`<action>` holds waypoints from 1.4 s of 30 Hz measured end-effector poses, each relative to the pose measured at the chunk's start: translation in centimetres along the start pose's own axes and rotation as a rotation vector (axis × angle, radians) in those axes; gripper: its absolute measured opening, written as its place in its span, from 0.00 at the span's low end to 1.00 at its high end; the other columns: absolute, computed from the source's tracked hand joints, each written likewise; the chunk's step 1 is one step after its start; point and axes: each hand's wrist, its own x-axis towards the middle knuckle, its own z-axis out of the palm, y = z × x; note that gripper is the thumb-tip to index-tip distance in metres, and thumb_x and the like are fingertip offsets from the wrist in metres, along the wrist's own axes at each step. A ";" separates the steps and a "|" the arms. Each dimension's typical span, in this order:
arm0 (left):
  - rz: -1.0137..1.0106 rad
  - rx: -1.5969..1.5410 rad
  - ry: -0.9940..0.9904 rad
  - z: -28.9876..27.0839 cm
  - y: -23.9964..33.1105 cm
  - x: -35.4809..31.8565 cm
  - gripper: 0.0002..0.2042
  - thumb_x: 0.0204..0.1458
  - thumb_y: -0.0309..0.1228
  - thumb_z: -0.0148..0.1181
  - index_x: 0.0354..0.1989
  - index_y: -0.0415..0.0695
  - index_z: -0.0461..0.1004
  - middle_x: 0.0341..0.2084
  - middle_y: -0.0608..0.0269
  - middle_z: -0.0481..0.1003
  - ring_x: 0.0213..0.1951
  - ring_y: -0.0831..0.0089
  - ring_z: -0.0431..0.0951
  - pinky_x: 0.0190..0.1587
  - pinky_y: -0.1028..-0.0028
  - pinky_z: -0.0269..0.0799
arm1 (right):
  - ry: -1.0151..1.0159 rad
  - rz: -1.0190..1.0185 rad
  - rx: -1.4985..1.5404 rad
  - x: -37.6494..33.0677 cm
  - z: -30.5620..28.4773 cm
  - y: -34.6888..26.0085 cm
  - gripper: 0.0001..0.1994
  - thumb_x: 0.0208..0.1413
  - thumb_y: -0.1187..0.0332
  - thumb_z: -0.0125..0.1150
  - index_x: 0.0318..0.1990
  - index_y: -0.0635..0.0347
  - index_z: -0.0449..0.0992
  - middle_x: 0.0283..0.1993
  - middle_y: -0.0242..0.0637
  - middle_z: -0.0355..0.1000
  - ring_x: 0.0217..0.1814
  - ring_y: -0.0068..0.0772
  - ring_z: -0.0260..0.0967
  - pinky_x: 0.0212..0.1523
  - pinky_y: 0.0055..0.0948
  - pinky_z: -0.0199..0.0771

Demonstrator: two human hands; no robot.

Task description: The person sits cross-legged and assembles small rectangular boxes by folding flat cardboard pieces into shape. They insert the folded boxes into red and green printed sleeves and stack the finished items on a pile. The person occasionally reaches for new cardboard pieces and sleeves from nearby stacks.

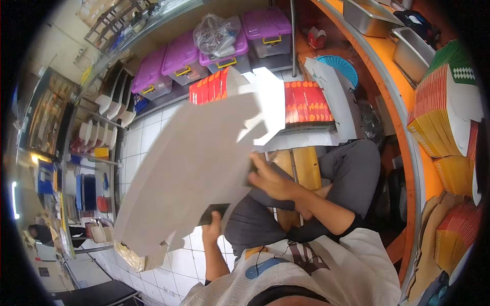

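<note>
Our left hand (211, 232) grips the large pale sheet (189, 163) at its lower edge, thumb up, forearm below it; our right hand (272, 181) meets its right edge, fingers extended, forearm slanting from its lower right.

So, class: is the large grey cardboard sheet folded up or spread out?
Spread out: with the left hand and right hand at its edge, the grey cardboard sheet shows one broad, notch-edged face.

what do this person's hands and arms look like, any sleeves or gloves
The left hand and right hand wear no visible gloves or wristbands. The forearms are bare up to dark fabric sleeve edges; the pale fabric shirt has a coloured print.
</note>
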 end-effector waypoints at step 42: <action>-0.004 -0.599 0.377 3.5 4.8 1.8 0.13 0.61 0.29 0.44 0.48 0.34 0.66 0.41 0.59 0.71 0.42 0.77 0.72 0.42 0.79 0.69 | -0.159 -0.534 -0.516 1.3 8.1 -1.3 0.26 0.45 0.67 0.63 0.56 0.53 0.68 0.63 0.45 0.54 0.61 0.46 0.57 0.56 0.42 0.64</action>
